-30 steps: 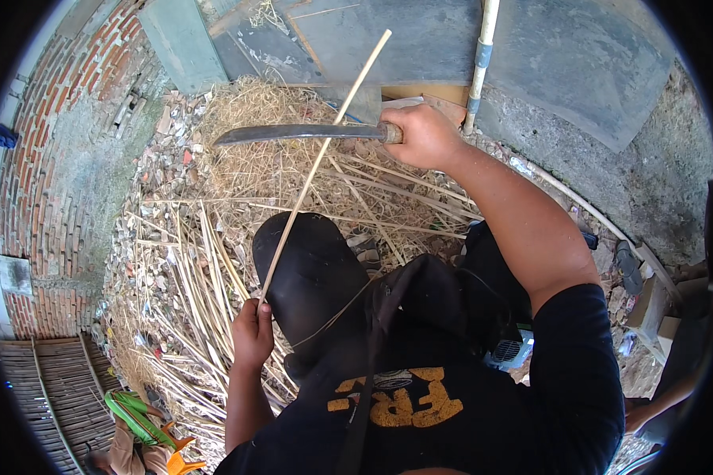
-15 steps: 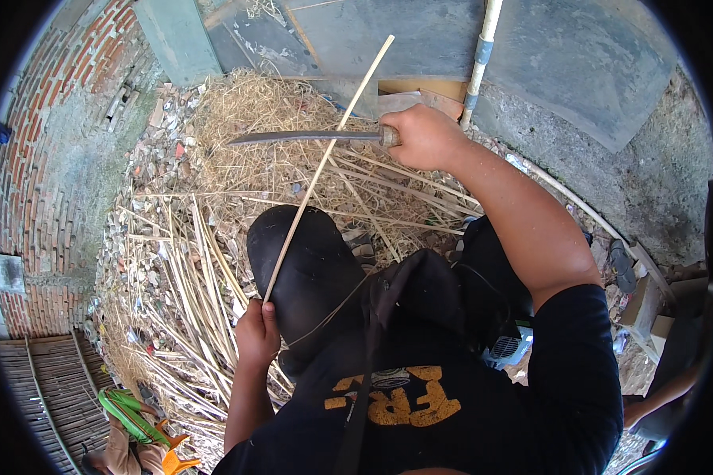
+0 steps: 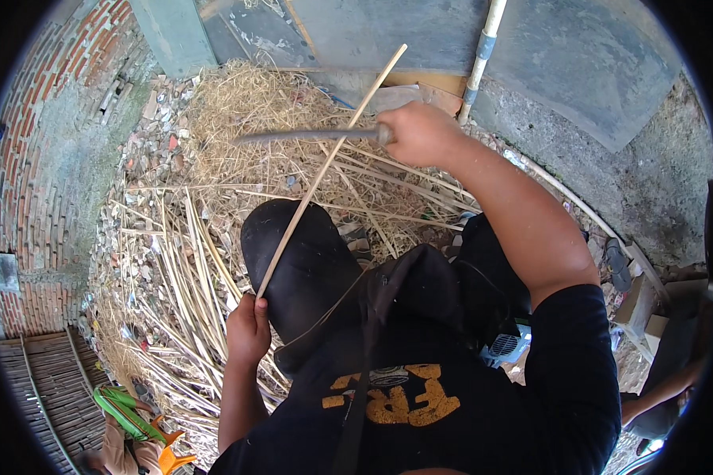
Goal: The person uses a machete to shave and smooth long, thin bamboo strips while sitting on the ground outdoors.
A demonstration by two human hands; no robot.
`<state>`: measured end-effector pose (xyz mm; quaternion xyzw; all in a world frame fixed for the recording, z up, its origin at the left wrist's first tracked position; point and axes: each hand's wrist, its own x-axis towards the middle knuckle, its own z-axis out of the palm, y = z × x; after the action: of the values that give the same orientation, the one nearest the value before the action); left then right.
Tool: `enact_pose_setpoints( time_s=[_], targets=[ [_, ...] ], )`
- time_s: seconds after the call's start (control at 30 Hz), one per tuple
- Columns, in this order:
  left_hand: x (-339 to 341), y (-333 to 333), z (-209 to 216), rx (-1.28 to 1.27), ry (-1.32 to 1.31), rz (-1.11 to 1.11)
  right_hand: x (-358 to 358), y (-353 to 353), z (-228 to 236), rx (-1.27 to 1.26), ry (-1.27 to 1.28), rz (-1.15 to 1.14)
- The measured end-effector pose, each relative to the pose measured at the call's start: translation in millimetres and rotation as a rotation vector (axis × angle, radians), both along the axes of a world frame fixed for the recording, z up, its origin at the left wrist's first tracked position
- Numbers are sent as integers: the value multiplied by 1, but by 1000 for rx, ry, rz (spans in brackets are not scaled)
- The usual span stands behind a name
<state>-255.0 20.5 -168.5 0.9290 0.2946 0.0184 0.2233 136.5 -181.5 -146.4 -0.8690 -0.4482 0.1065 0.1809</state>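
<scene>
My left hand (image 3: 248, 326) is closed around the lower end of a long pale bamboo strip (image 3: 303, 204). The strip slants up and to the right, passing over my dark-clad left knee (image 3: 293, 245). In my right hand (image 3: 420, 133) is the handle of a long-bladed knife (image 3: 305, 135), its blade pointing left and slightly blurred. The blade crosses the strip near its upper part; whether it is touching or just apart I cannot tell. Beneath the blade lies a heap of thin shavings (image 3: 230, 119).
Many bamboo strips (image 3: 186, 293) lie on the rubble ground at my left. A grey panelled wall (image 3: 388, 36) with a white pipe (image 3: 483, 59) stands ahead, a brick wall (image 3: 32, 174) left. Another person in green (image 3: 127, 412) is at lower left, another person's arm (image 3: 665, 396) at lower right.
The strip's upper end has shifted slightly right and down, and my left hand slightly left. The knife remains across the strip, its handle end a little further left.
</scene>
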Motion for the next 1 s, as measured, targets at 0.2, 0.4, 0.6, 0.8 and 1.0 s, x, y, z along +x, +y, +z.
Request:
enact_pose_setpoints(
  time_s=[0.2,0.4,0.6,0.8,1.0],
  targets=[
    [3,0,-7,-29,-33,5,11,-2,0,17,39,-80],
    [3,3,9,-82,-2,-21,-3,2,-6,15,31,-14],
    [6,0,3,-51,-23,-35,9,3,-21,112,70,-24],
    [4,8,18,-114,32,-57,11,5,-26,115,30,-42],
    [5,4,2,-118,-7,-33,1,6,-26,99,80,-22]
  ],
)
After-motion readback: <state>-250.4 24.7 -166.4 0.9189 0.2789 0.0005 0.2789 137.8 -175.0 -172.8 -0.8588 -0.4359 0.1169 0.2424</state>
